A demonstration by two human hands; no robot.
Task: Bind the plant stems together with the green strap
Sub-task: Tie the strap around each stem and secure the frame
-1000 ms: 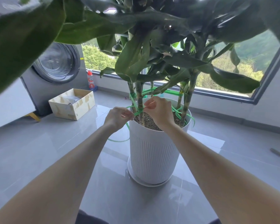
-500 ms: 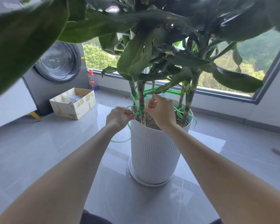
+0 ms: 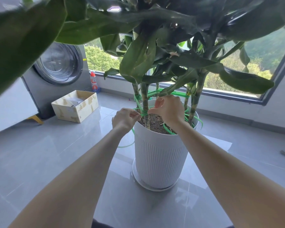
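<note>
A white ribbed pot (image 3: 160, 158) stands on a saucer (image 3: 155, 187) on the grey tiled floor (image 3: 56, 162), in the middle of the view. Several plant stems (image 3: 145, 99) rise upright out of its soil (image 3: 156, 125), their long axes running six to twelve, under broad dark leaves (image 3: 138, 60).

The green strap (image 3: 144, 114) is wrapped round the near stem just above the soil, toward the pot's ten o'clock edge. Its short taut stretch there lies level between the two hands, pointing nine to three. The left hand (image 3: 124, 119), at nine o'clock of that stem, pinches the strap between thumb and forefinger, with the other fingers curled in. The right hand (image 3: 169, 109), at three o'clock of the stem, pinches the strap's other side with thumb and forefinger tips right beside the stem, its remaining fingers bent above. From the left hand a loose tail drops toward six and curves back to the pot's wall. Higher up, more strap runs from stem to stem, roughly nine to three, and a free end curls over the rim at three o'clock.

At ten o'clock of the pot sits an open cardboard box (image 3: 75, 106). Beyond it stands a washing machine (image 3: 59, 63), and a red-capped bottle (image 3: 93, 82) stands just beside that, below the window (image 3: 237, 83).
</note>
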